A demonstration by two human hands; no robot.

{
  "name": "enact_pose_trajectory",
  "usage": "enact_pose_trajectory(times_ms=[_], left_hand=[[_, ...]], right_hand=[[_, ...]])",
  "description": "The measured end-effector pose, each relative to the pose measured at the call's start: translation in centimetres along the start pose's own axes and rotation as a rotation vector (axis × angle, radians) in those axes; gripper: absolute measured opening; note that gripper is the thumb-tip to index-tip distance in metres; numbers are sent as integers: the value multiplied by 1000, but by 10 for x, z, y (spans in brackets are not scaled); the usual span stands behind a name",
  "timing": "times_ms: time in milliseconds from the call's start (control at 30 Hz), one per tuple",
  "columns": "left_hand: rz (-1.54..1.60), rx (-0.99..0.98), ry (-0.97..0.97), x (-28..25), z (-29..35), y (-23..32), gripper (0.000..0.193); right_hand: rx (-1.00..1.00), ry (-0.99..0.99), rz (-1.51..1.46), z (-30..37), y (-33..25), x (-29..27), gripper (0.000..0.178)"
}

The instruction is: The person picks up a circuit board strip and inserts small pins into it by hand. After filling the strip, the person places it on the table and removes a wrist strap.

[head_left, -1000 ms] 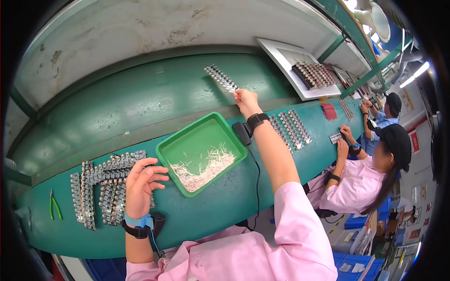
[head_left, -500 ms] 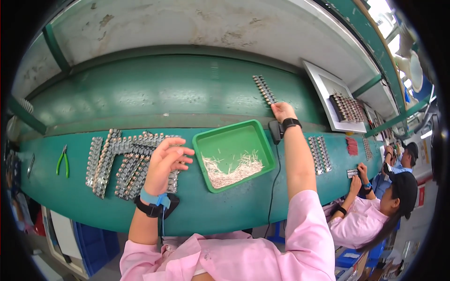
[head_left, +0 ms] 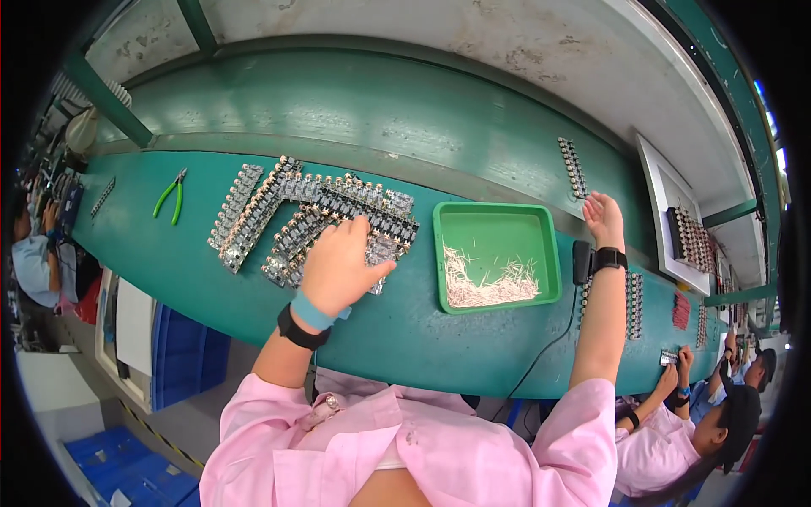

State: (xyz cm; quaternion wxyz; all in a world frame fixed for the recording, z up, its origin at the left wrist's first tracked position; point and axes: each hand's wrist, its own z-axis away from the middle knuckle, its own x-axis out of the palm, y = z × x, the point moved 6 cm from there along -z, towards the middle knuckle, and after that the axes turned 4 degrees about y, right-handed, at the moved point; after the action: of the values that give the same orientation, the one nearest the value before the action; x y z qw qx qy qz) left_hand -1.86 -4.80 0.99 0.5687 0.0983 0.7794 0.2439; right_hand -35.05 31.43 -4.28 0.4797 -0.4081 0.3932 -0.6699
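My left hand (head_left: 338,266) is over a pile of dark circuit-board strips (head_left: 253,211) with rows of small round parts. Its fingertips meet the upper strips and its thumb is spread to the side; nothing shows lifted in it. On the far right, my right hand (head_left: 603,220) is raised with nothing visible in it, fingers loosely bent. Just beyond its fingertips a single circuit-board strip (head_left: 572,167) lies on the green back ledge. Between my hands stands a green tray (head_left: 498,211) with many thin, pale short pieces (head_left: 490,287) in it.
Green-handled cutters (head_left: 173,198) lie left of the pile. More strips (head_left: 634,304) and a red bundle (head_left: 681,310) are at right, behind a black cable (head_left: 541,355). A white frame (head_left: 663,194) leans at back right. A co-worker (head_left: 676,431) sits close on my right.
My right hand has let go of the strip, which stays on the ledge. My left hand has moved from beside the tray onto the pile. The view has swung left.
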Motion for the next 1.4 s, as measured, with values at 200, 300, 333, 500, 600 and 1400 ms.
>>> enact_pose_trajectory(times_ms=[200, 300, 333, 500, 600, 1400], left_hand=[[-158, -13, 192, -4, -4, -8, 41], [-192, -63, 159, -4, -13, -20, 42], [-231, -115, 99, -2, -14, -25, 43], [-328, -50, 22, 0, -17, -27, 50], [-353, -53, 57, 1, -21, -30, 42], [1284, -263, -76, 9, -33, 19, 56]], right_hand=[[-339, -423, 518, 147, -14, 73, 20], [-364, -764, 752, 197, 11, 86, 17], [-492, -778, 904, 213, 17, 91, 17], [-930, -834, 1198, 255, 47, 95, 17], [-986, -809, 1193, 265, 60, 97, 16], [-830, -846, 969, 260, 74, 103, 15]])
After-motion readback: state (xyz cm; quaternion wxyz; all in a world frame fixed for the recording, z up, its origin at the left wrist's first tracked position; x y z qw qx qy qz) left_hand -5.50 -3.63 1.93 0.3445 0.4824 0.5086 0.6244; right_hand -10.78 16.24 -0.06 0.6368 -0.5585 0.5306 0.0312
